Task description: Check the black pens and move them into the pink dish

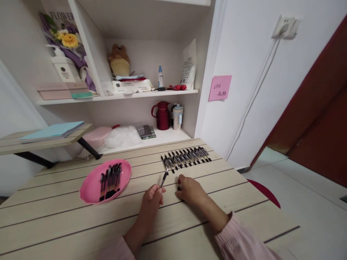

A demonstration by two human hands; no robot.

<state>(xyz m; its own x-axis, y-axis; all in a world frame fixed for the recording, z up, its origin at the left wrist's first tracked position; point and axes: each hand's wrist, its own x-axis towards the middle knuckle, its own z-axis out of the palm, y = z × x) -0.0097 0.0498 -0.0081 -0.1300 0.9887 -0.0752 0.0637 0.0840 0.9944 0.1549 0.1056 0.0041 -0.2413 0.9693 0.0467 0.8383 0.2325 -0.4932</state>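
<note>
My left hand (154, 196) is closed round a pen (164, 177) with a clear barrel and black grip. The pen slants upward, its bare silver tip pointing away from me. Just to the right, my right hand (189, 189) has thumb and fingers curled together over the table, with a small black piece that looks like a pen cap (179, 188) partly showing between them. Beyond both hands lies a row of several black pens (187, 158), side by side. Left of my hands, a pink scalloped tray (88, 186) holds several more pens (110, 180).
The wooden table (108, 231) has dark grooves. Behind it stands a white shelf (151, 94) with a red jug (163, 115), a light cup (178, 117) and a plastic bag (123, 136). A small raised stand (67, 137) carries blue papers (54, 130) at the left.
</note>
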